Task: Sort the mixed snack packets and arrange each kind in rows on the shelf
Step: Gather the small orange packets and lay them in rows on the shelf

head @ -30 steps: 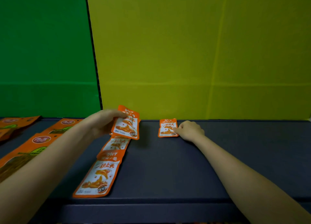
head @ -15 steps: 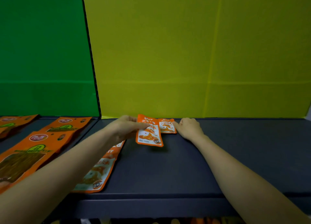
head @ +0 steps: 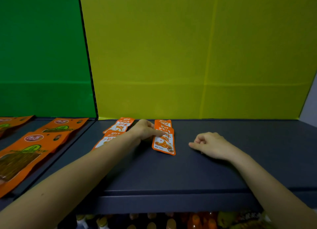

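Right of the packets point(head: 164, 140) the shelf point(head: 240, 170) lies open — yellow wall point(head: 188, 60) behind.

Bare forearms point(head: 82, 170) and bare hands point(head: 145, 130)

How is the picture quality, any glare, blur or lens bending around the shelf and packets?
Head view: dim light, no glare on the small orange-and-white snack packet under the left hand; the wide lens curves the black backdrop seam; print on the large orange packets is soft.
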